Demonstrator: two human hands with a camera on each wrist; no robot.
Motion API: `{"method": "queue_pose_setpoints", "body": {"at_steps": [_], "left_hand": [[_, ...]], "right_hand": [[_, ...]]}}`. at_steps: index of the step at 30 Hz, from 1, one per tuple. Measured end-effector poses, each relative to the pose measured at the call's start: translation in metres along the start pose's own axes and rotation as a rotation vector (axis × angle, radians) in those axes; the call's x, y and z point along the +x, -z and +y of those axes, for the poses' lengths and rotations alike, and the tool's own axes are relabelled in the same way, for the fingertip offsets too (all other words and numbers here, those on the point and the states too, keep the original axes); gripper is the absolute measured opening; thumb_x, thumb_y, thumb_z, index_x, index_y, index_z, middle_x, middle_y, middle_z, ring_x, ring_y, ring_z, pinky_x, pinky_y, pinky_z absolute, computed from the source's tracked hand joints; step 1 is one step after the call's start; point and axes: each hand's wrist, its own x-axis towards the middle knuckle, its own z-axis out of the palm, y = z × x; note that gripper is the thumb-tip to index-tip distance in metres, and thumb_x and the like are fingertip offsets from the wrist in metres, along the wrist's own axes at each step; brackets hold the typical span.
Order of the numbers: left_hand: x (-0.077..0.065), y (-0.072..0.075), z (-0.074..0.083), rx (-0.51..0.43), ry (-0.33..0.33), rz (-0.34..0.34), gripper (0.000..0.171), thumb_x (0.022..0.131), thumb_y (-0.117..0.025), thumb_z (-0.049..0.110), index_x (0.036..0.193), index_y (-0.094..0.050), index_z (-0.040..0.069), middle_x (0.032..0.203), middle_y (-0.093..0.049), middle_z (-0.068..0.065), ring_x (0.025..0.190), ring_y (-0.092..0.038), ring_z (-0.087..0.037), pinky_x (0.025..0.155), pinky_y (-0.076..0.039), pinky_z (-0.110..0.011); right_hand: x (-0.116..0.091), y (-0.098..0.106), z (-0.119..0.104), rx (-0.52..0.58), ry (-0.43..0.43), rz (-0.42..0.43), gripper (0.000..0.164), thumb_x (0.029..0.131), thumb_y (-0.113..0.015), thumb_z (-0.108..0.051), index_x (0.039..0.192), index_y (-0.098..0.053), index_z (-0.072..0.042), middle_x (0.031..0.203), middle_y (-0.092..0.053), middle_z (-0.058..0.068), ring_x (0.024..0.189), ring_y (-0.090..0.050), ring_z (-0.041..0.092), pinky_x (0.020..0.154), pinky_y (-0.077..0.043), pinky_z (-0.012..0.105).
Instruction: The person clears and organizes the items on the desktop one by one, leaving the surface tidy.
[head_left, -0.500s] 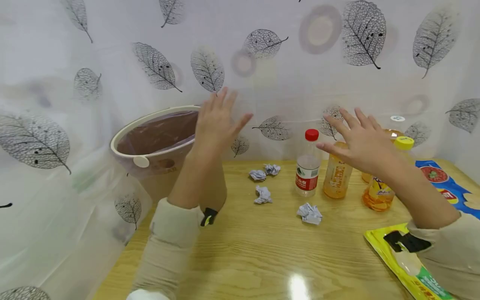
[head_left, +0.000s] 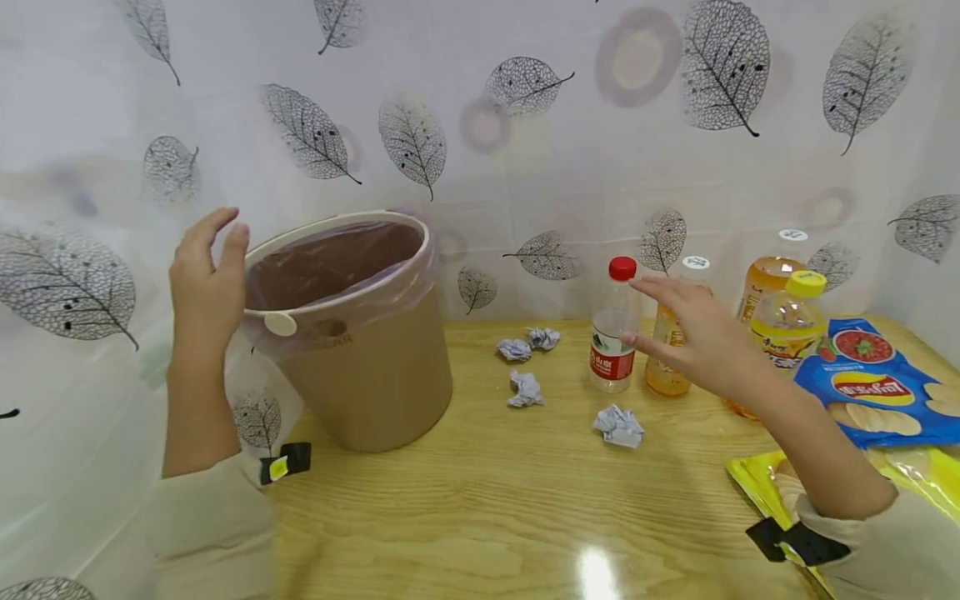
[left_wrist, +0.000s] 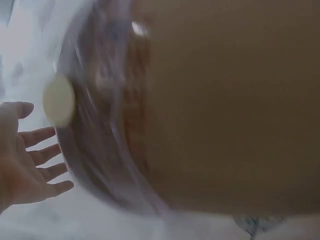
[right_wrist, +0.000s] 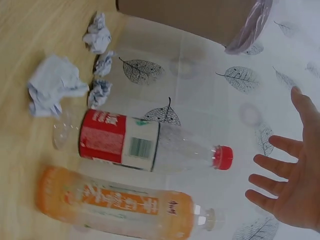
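A brown trash bin lined with a clear bag stands at the left of the table. My left hand is beside its left rim, thumb and fingers apart with nothing between them; in the left wrist view the fingertips overlap the rim's edge. On the right, my right hand is raised with spread fingers, holding nothing. Nearest to it is a clear plastic bottle with a red cap. Behind the hand, an orange drink bottle is partly hidden.
Several crumpled paper balls lie on the wooden table. Further right stand a yellow-capped bottle and another orange drink bottle. A blue chip bag and a yellow packet lie at the right. A leaf-print curtain hangs behind.
My left hand has moved left, from in front of the bin to its left side. The right hand has come lower and slightly left, toward the red-capped bottle.
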Motion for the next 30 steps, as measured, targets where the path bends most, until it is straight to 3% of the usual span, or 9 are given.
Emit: {"method": "queue_pose_setpoints", "body": {"at_steps": [4, 7, 11, 14, 16, 21, 24, 30], "left_hand": [[-0.004, 0.015, -0.033, -0.105, 0.222, -0.102, 0.054, 0.096, -0.035, 0.038, 0.143, -0.033, 0.010, 0.148, -0.025, -0.007, 0.135, -0.014, -0.019, 0.107, -0.012, -0.042], [-0.009, 0.019, -0.052, -0.188, 0.300, -0.192, 0.059, 0.096, -0.037, 0.039, 0.147, -0.022, 0.012, 0.152, -0.012, -0.006, 0.137, -0.002, -0.022, 0.106, -0.006, -0.050], [-0.012, 0.019, -0.072, -0.253, 0.278, -0.294, 0.066, 0.095, -0.041, 0.039, 0.148, -0.011, 0.014, 0.152, 0.002, -0.007, 0.136, 0.005, -0.029, 0.103, -0.003, -0.056], [-0.013, 0.016, -0.081, -0.354, 0.263, -0.344, 0.068, 0.095, -0.041, 0.037, 0.148, -0.007, 0.012, 0.152, 0.006, -0.009, 0.135, 0.000, -0.031, 0.103, -0.012, -0.055], [-0.013, 0.014, -0.084, -0.444, 0.267, -0.366, 0.068, 0.096, -0.042, 0.036, 0.148, -0.006, 0.011, 0.152, 0.006, -0.011, 0.135, -0.005, -0.034, 0.103, -0.022, -0.047], [-0.015, 0.009, -0.085, -0.577, 0.291, -0.360, 0.067, 0.096, -0.042, 0.035, 0.148, -0.006, 0.013, 0.151, 0.004, -0.015, 0.133, -0.008, -0.040, 0.101, -0.023, -0.046], [-0.017, 0.007, -0.081, -0.581, 0.297, -0.338, 0.065, 0.097, -0.042, 0.033, 0.148, -0.007, 0.012, 0.151, 0.002, -0.016, 0.133, -0.010, -0.040, 0.101, -0.017, -0.053], [-0.023, -0.003, -0.065, -0.547, 0.280, -0.311, 0.064, 0.097, -0.039, 0.029, 0.147, -0.007, 0.007, 0.149, -0.004, -0.022, 0.132, -0.016, -0.038, 0.097, -0.019, -0.059]], "right_hand": [[-0.010, -0.012, 0.006, 0.120, -0.030, -0.029, 0.065, 0.087, -0.061, -0.037, 0.138, -0.038, -0.005, 0.136, -0.039, 0.022, 0.123, -0.033, 0.045, 0.090, -0.029, 0.064], [-0.017, -0.022, 0.012, 0.204, -0.077, -0.061, 0.064, 0.088, -0.060, -0.037, 0.139, -0.037, -0.005, 0.137, -0.037, 0.023, 0.123, -0.032, 0.046, 0.090, -0.029, 0.064], [-0.027, -0.034, 0.018, 0.300, -0.136, -0.092, 0.064, 0.088, -0.060, -0.035, 0.139, -0.036, -0.004, 0.138, -0.035, 0.025, 0.125, -0.029, 0.047, 0.091, -0.027, 0.065], [-0.034, -0.043, 0.024, 0.351, -0.155, -0.116, 0.061, 0.090, -0.058, -0.032, 0.138, -0.036, -0.001, 0.137, -0.036, 0.025, 0.122, -0.031, 0.049, 0.090, -0.028, 0.065], [-0.038, -0.049, 0.028, 0.376, -0.158, -0.131, 0.059, 0.091, -0.057, -0.030, 0.137, -0.036, 0.001, 0.136, -0.037, 0.026, 0.120, -0.033, 0.050, 0.089, -0.030, 0.065], [-0.045, -0.062, 0.037, 0.430, -0.178, -0.158, 0.056, 0.092, -0.055, -0.030, 0.135, -0.039, 0.003, 0.134, -0.040, 0.026, 0.116, -0.037, 0.050, 0.087, -0.034, 0.062], [-0.048, -0.069, 0.042, 0.426, -0.179, -0.159, 0.055, 0.092, -0.055, -0.029, 0.133, -0.041, 0.004, 0.132, -0.042, 0.027, 0.114, -0.040, 0.049, 0.087, -0.036, 0.061], [-0.053, -0.079, 0.048, 0.464, -0.213, -0.183, 0.056, 0.093, -0.054, -0.031, 0.134, -0.039, 0.004, 0.133, -0.042, 0.025, 0.115, -0.039, 0.049, 0.088, -0.034, 0.060]]}}
